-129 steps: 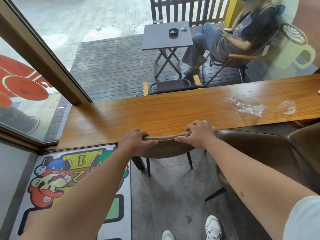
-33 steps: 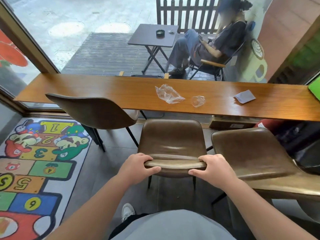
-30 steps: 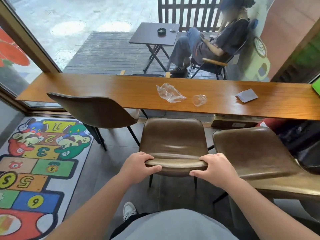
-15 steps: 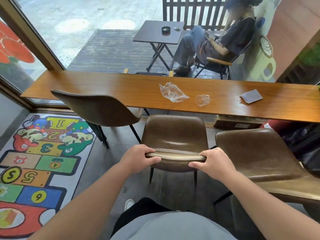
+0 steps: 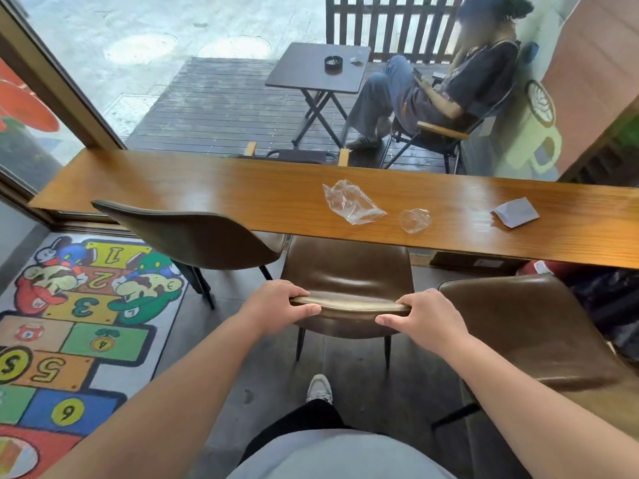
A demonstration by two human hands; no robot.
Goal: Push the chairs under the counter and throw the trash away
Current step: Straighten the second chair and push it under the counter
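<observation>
Both my hands grip the top edge of the middle brown chair's (image 5: 345,271) backrest: my left hand (image 5: 276,307) at its left end, my right hand (image 5: 427,318) at its right end. The front of its seat sits under the edge of the long wooden counter (image 5: 224,191). Left of it, another brown chair (image 5: 193,233) stands turned sideways, its seat partly under the counter. A third brown chair (image 5: 529,326) stands to the right, out from the counter. On the counter lie a crumpled clear plastic wrapper (image 5: 349,202), a small clear plastic cup (image 5: 415,220) and a white paper (image 5: 517,212).
A cartoon hopscotch mat (image 5: 65,326) covers the floor at left. A cardboard box (image 5: 477,262) and dark bags (image 5: 608,299) sit under the counter at right. Beyond the window, a person (image 5: 446,81) sits by a small dark table (image 5: 320,67). My shoe (image 5: 320,388) stands behind the chair.
The middle chair has slid forward toward the counter with both hands on its backrest, its seat front now under the counter edge. Earlier I held the left chair the same way.
</observation>
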